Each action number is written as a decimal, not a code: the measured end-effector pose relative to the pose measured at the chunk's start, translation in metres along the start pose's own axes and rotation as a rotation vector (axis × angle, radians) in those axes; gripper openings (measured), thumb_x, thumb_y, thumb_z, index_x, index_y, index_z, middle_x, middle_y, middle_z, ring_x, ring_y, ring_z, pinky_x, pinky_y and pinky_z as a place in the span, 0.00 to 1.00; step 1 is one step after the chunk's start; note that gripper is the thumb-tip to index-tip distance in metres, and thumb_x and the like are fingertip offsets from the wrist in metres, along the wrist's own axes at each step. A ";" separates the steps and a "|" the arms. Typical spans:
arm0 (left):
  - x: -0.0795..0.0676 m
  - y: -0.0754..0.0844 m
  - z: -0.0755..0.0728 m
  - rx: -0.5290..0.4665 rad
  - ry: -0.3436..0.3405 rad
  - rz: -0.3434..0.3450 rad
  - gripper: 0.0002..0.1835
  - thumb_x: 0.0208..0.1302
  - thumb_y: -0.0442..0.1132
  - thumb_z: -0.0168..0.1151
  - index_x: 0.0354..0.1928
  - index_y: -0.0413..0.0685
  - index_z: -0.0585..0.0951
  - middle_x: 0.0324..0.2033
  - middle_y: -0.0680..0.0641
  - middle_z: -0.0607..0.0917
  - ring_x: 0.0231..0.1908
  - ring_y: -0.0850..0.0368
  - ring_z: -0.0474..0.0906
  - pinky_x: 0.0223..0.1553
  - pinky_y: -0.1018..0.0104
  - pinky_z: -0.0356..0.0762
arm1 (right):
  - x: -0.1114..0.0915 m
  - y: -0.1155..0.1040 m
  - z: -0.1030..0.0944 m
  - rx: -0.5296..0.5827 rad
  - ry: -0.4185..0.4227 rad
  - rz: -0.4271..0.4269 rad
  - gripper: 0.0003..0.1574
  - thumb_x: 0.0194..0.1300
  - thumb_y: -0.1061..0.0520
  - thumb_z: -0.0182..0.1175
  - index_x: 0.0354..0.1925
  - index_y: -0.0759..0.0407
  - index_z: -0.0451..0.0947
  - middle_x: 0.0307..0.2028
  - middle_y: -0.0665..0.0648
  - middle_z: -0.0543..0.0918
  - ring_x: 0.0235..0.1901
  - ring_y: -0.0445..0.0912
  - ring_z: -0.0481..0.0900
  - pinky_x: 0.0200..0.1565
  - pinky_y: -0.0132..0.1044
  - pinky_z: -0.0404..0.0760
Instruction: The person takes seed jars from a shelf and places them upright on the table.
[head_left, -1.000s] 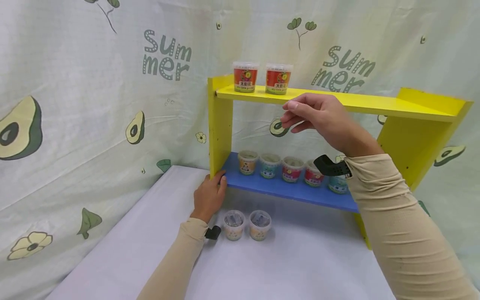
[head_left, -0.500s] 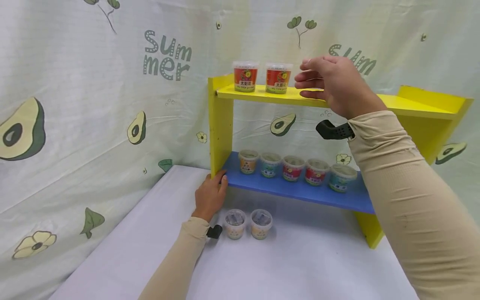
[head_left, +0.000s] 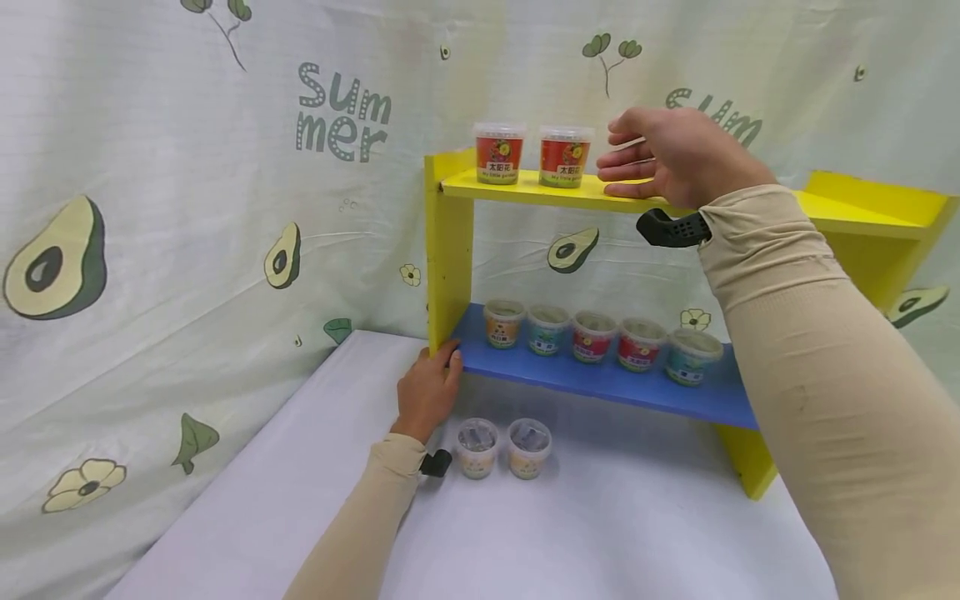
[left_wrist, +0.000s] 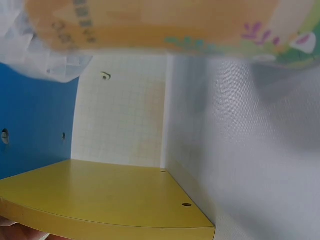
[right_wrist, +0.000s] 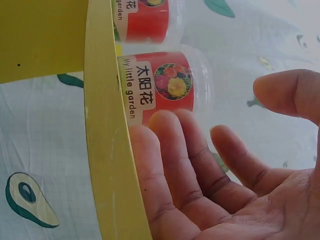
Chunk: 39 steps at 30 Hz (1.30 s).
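Right hand [head_left: 678, 158], fingers parted, holding nothing, is hovering just beside the nearer red cup [head_left: 564, 158]; overreaching could be knocking it off the yellow shelf [head_left: 847, 210].

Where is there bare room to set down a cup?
Free: the table right of two pale cups, and the yellow top shelf between the right sleeve and raised end panel. Crowded: that shelf's left, with two red cups and the right hand; the blue shelf, holding five cups, right end hidden.
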<state>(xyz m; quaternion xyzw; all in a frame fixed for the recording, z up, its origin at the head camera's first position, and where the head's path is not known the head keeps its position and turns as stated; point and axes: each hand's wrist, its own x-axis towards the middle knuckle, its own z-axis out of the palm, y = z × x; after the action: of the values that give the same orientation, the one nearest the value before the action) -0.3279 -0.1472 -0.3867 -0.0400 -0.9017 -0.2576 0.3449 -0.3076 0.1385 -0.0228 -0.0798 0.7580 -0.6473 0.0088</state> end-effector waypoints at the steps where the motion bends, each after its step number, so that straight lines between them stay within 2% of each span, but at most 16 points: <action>1: 0.000 0.001 0.000 -0.004 0.001 0.000 0.24 0.77 0.57 0.42 0.64 0.60 0.79 0.41 0.40 0.82 0.34 0.44 0.81 0.30 0.47 0.78 | 0.002 0.000 0.000 -0.015 0.009 0.013 0.26 0.70 0.46 0.62 0.60 0.50 0.66 0.57 0.57 0.70 0.56 0.52 0.74 0.47 0.42 0.83; 4: 0.000 0.002 0.000 -0.008 0.008 0.002 0.24 0.77 0.57 0.42 0.64 0.59 0.80 0.41 0.40 0.82 0.33 0.44 0.81 0.29 0.48 0.78 | 0.007 -0.002 0.001 -0.068 0.008 0.035 0.27 0.70 0.44 0.62 0.61 0.46 0.65 0.56 0.56 0.69 0.55 0.52 0.72 0.49 0.41 0.82; 10: 0.003 0.002 0.000 -0.006 0.030 0.029 0.24 0.77 0.56 0.42 0.63 0.58 0.80 0.40 0.39 0.83 0.31 0.44 0.81 0.27 0.48 0.78 | 0.015 -0.006 0.003 -0.207 -0.043 0.044 0.47 0.69 0.38 0.60 0.76 0.51 0.52 0.58 0.56 0.68 0.59 0.52 0.71 0.50 0.38 0.81; 15: 0.005 0.001 0.002 -0.009 0.047 0.037 0.24 0.77 0.57 0.42 0.63 0.59 0.80 0.40 0.39 0.83 0.33 0.44 0.81 0.27 0.47 0.78 | 0.022 -0.010 0.007 -0.312 -0.058 0.051 0.56 0.67 0.31 0.58 0.80 0.50 0.45 0.65 0.58 0.65 0.61 0.52 0.70 0.50 0.36 0.80; 18: 0.003 0.000 0.005 -0.004 0.040 0.035 0.24 0.77 0.57 0.42 0.63 0.60 0.80 0.41 0.39 0.83 0.34 0.44 0.82 0.28 0.47 0.79 | 0.026 -0.010 0.011 -0.387 -0.051 0.064 0.57 0.64 0.28 0.59 0.79 0.49 0.50 0.69 0.60 0.63 0.61 0.52 0.70 0.50 0.36 0.80; 22: -0.001 0.002 0.005 -0.016 0.037 0.033 0.24 0.77 0.56 0.43 0.63 0.58 0.80 0.40 0.39 0.83 0.32 0.44 0.81 0.27 0.48 0.79 | 0.029 -0.009 0.016 -0.484 -0.053 0.086 0.55 0.60 0.23 0.57 0.75 0.46 0.59 0.69 0.60 0.64 0.60 0.51 0.71 0.48 0.35 0.79; 30: 0.000 0.003 0.000 -0.017 0.039 0.018 0.24 0.77 0.56 0.43 0.63 0.58 0.80 0.41 0.39 0.83 0.33 0.43 0.81 0.29 0.46 0.79 | 0.034 -0.011 0.027 -0.660 -0.049 0.090 0.61 0.55 0.13 0.47 0.75 0.45 0.61 0.66 0.57 0.66 0.58 0.51 0.69 0.47 0.39 0.77; 34: 0.000 0.004 0.001 -0.012 0.025 0.008 0.24 0.77 0.56 0.43 0.63 0.59 0.80 0.42 0.38 0.82 0.34 0.43 0.82 0.29 0.46 0.79 | 0.035 -0.009 0.031 -0.711 -0.036 0.075 0.62 0.55 0.13 0.44 0.74 0.47 0.62 0.65 0.57 0.66 0.59 0.52 0.68 0.48 0.40 0.76; 39: 0.001 0.003 0.001 -0.007 0.040 0.021 0.23 0.77 0.56 0.44 0.63 0.58 0.80 0.42 0.38 0.83 0.34 0.43 0.82 0.28 0.46 0.79 | 0.034 -0.008 0.032 -0.757 -0.015 0.056 0.60 0.55 0.14 0.46 0.72 0.50 0.64 0.61 0.56 0.67 0.56 0.52 0.69 0.43 0.38 0.78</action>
<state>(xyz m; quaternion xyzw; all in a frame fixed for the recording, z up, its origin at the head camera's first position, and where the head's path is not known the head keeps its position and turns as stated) -0.3285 -0.1446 -0.3855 -0.0455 -0.8933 -0.2577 0.3655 -0.3370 0.1011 -0.0171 -0.0611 0.9453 -0.3204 0.0018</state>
